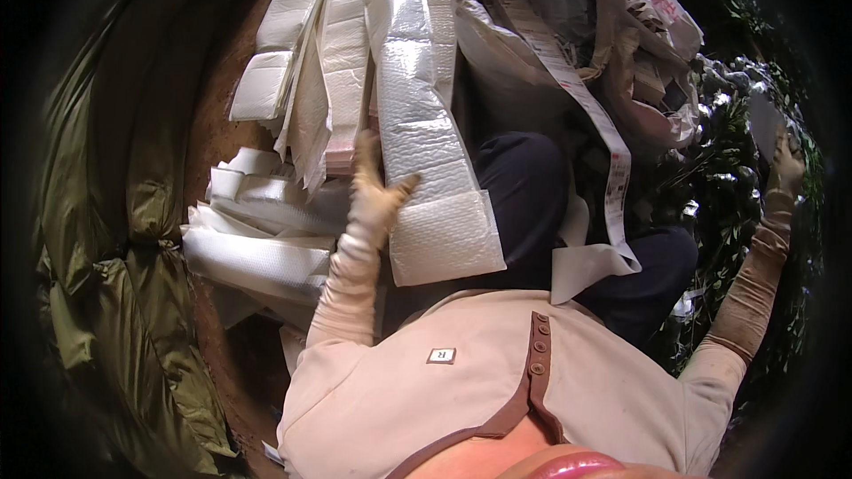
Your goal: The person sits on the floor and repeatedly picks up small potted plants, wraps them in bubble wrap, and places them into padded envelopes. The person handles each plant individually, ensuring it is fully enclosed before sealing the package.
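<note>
My left hand is beside a strip of white bubble-padded mailers, its fingers spread and its thumb at the strip's left edge. The strip hangs toward my lap, next to my dark-trousered knee. Motion blurs this hand. Far to the right, my right hand has hold of a flat pale grey sheet by its lower end. Below that sheet spreads a heap of green foliage and shiny silvery scraps. A long strip of printed paper labels comes out of a white sack and folds over at my lap.
Stacks of padded mailers stand ahead, and more mailers are piled at left. A second plastic bag with scraps sits right of the sack. Olive-green fabric lines the left side, beside reddish-brown ground.
</note>
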`<state>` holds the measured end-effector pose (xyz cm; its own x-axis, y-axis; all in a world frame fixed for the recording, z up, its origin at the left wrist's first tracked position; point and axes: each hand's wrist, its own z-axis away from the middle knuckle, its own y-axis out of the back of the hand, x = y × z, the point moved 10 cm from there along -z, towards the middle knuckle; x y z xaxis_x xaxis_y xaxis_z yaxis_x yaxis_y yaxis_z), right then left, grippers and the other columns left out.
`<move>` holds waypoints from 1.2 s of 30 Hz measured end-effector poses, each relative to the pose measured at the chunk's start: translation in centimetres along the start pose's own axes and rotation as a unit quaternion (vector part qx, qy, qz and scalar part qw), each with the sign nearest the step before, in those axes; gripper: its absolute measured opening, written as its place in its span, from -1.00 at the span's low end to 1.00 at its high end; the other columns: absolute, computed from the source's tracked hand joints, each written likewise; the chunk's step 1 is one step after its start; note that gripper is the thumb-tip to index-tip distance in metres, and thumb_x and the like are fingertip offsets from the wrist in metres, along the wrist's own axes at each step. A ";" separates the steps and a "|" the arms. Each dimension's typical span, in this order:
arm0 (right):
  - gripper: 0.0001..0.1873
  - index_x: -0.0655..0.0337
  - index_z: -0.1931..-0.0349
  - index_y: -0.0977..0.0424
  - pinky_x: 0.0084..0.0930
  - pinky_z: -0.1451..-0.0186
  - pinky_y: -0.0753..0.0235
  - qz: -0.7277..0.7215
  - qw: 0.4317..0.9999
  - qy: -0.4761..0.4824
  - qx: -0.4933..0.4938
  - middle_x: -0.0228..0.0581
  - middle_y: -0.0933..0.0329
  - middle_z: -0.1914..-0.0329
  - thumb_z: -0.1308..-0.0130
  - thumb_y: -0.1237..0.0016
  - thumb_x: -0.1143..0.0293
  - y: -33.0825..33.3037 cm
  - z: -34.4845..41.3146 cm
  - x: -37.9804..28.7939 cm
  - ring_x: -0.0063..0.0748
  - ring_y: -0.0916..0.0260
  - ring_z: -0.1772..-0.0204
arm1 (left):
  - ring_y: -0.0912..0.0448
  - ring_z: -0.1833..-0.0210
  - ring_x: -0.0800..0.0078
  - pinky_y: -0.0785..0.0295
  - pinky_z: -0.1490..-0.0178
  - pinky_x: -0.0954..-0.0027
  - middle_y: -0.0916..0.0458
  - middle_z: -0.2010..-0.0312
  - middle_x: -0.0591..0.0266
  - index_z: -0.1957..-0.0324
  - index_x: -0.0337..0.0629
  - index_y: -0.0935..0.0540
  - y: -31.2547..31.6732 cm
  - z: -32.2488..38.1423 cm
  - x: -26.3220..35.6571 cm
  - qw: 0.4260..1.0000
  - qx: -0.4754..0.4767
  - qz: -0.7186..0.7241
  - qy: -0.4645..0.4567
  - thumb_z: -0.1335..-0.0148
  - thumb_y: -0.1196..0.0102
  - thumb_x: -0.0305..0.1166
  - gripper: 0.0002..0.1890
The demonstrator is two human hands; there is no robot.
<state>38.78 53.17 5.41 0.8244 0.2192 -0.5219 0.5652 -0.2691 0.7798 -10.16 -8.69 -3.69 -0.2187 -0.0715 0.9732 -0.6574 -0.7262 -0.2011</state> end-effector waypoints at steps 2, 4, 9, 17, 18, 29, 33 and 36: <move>-0.69 0.25 0.13 -0.55 -0.52 0.15 -0.51 0.031 0.992 0.117 0.046 -0.28 -0.59 0.25 -0.29 -0.04 0.19 -2.3 2.6 -7.3 -0.40 -0.53 0.25 | -0.58 0.13 0.36 -0.52 0.03 0.31 -0.59 0.10 0.04 -0.16 -0.38 -0.37 3.4 1.2 -5.6 0.974 0.037 -0.086 0.206 -0.17 -0.27 -0.27 -0.40; -0.72 0.22 0.18 -0.56 -0.46 0.17 -0.52 -0.061 0.949 0.300 0.080 -0.28 -0.59 0.29 -0.26 -0.06 0.20 -5.3 10.2 -20.2 -0.37 -0.53 0.27 | -0.59 0.24 0.38 -0.51 0.10 0.33 -0.63 0.22 0.09 0.05 -0.40 -0.56 1.1 2.9 -8.9 0.952 0.000 0.017 0.306 -0.13 -0.30 -0.29 -0.57; -0.80 0.14 0.32 -0.58 -0.33 0.23 -0.54 -0.126 0.780 0.612 0.038 -0.27 -0.59 0.40 -0.19 -0.09 0.22 -13.3 36.1 -45.9 -0.28 -0.55 0.32 | -0.55 0.24 0.46 -0.45 0.16 0.43 -0.64 0.25 0.18 0.12 -0.38 -0.61 -7.8 6.3 -10.4 0.941 0.022 -0.018 0.338 -0.12 -0.32 -0.22 -0.59; -0.24 0.28 -0.25 -0.26 0.04 -0.51 0.16 -0.121 0.667 0.612 -0.408 0.03 -0.19 -0.36 -0.14 -0.04 -0.04 -16.5 49.2 -41.6 0.04 -0.03 -0.46 | -0.30 -0.27 -0.08 -0.11 -0.35 -0.02 -0.41 -0.13 -0.20 -0.17 -0.37 -0.40 -3.0 -2.7 0.9 0.861 0.029 -0.408 -0.300 -0.21 -0.08 0.03 -0.32; -0.23 0.29 -0.25 -0.27 0.06 -0.50 0.15 -0.099 0.660 0.623 -0.408 0.04 -0.25 -0.33 -0.12 -0.06 -0.04 -15.7 50.0 -40.7 0.06 -0.06 -0.44 | -0.29 -0.29 -0.04 -0.10 -0.36 0.00 -0.45 -0.13 -0.10 -0.14 -0.27 -0.48 -4.6 -5.5 1.1 0.870 -0.009 -0.376 -0.319 -0.25 -0.02 -0.02 -0.43; -0.43 0.38 -0.10 -0.44 -0.51 -0.15 -0.34 -0.290 0.649 -0.103 -0.696 -0.30 -0.51 -0.01 -0.35 0.01 0.01 -27.8 40.5 -34.9 -0.47 -0.38 -0.03 | -0.09 -0.43 -0.05 0.17 -0.47 0.00 -0.17 -0.34 -0.17 -0.38 -0.21 -0.15 -10.6 -0.1 -1.1 0.838 -0.068 -0.429 -0.332 -0.17 -0.02 0.19 -0.11; -0.62 0.40 -0.03 -0.48 -0.64 0.05 -0.40 -0.393 0.728 0.087 -0.555 -0.35 -0.56 0.11 -0.31 -0.06 0.31 -23.0 41.0 -42.4 -0.60 -0.41 0.18 | -0.13 -0.41 0.09 -0.04 -0.43 0.16 -0.15 -0.35 -0.12 -0.41 -0.24 -0.01 -3.0 5.8 -3.2 0.976 0.132 -0.157 -0.076 0.06 -0.37 -0.03 0.09; -0.66 0.43 -0.06 -0.44 -0.65 0.01 -0.43 -0.468 0.701 0.164 -0.513 -0.31 -0.56 0.10 -0.31 0.02 0.49 -13.0 45.2 -47.1 -0.57 -0.44 0.11 | -0.19 -0.36 0.14 -0.15 -0.37 0.23 -0.24 -0.30 -0.08 -0.35 -0.29 -0.11 -4.7 9.5 -3.8 0.995 0.005 0.080 0.061 0.12 -0.46 -0.22 0.04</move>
<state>-6.02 3.97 4.26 -0.0384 0.0982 -0.9944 0.3956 0.9154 0.0751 0.67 -11.52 -5.39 -0.4067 -0.1037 0.9076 -0.6004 -0.7185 -0.3511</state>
